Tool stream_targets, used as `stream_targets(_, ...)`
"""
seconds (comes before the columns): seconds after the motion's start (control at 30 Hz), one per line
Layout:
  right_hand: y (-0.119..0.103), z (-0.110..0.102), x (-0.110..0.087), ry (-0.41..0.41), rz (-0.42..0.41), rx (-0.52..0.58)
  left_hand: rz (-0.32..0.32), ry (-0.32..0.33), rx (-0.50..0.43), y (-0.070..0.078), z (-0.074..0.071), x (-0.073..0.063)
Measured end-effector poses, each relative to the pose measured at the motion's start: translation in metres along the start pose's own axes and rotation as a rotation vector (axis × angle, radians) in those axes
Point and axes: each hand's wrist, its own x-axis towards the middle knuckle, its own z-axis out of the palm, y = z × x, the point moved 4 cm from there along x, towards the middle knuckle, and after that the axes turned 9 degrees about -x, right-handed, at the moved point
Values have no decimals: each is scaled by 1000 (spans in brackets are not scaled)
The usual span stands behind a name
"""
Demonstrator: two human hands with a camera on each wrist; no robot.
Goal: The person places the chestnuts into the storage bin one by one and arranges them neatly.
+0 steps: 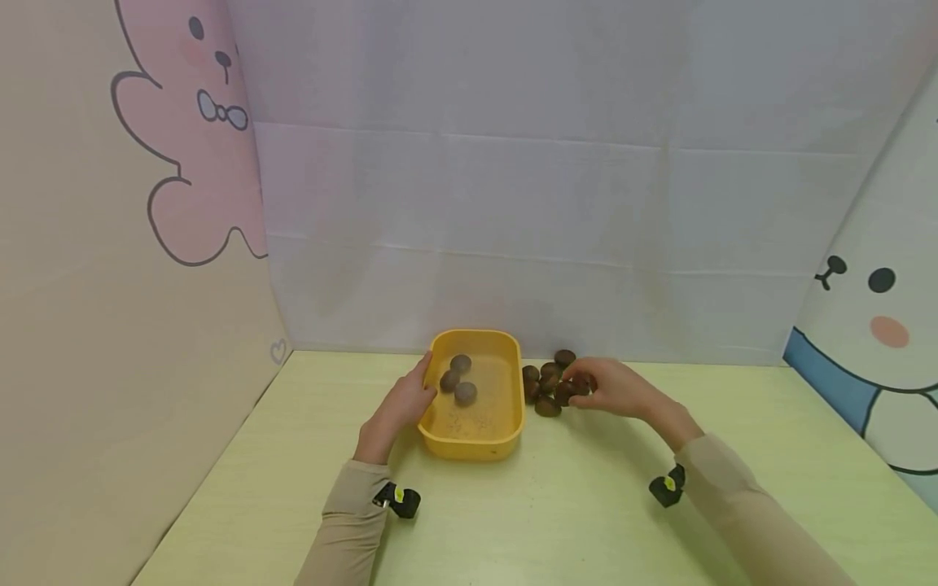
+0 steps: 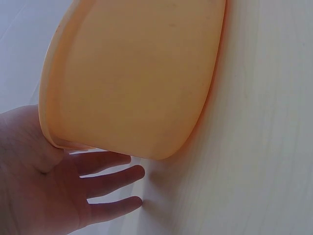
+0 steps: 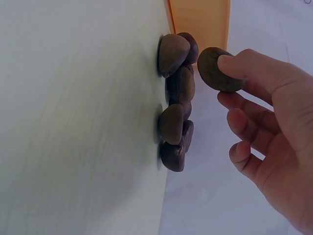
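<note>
Three nuts (image 1: 465, 394) in tray (image 1: 469, 450), left hand (image 1: 405, 400) gripping its left rim. Right hand (image 1: 614, 389) pinches another nut (image 3: 214, 71). Left to do, seemingly: pile (image 1: 548, 406) near bench (image 1: 586, 505) back edge.

left grip (image 1: 401, 403): 3 fingers (image 2: 113, 181) extended | right grip (image 1: 614, 389): pinching | arms (image 1: 348, 521): stretched forward

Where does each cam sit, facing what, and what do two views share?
Head: worn on the head, facing forward and down at yellow tub, brown pieces, table; left grip, right grip, sleeves show.
Left wrist: on that wrist, facing the tub's outer wall; left grip shows.
Right wrist: on that wrist, facing loose pieces and a pinched piece; right grip shows.
Head and right wrist share right grip, tub, pieces.
</note>
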Motion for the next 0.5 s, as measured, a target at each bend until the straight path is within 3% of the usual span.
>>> stream_targets(0.5,-25,-12,21,42,-23,1,-12,7,7,1,-1,-2)
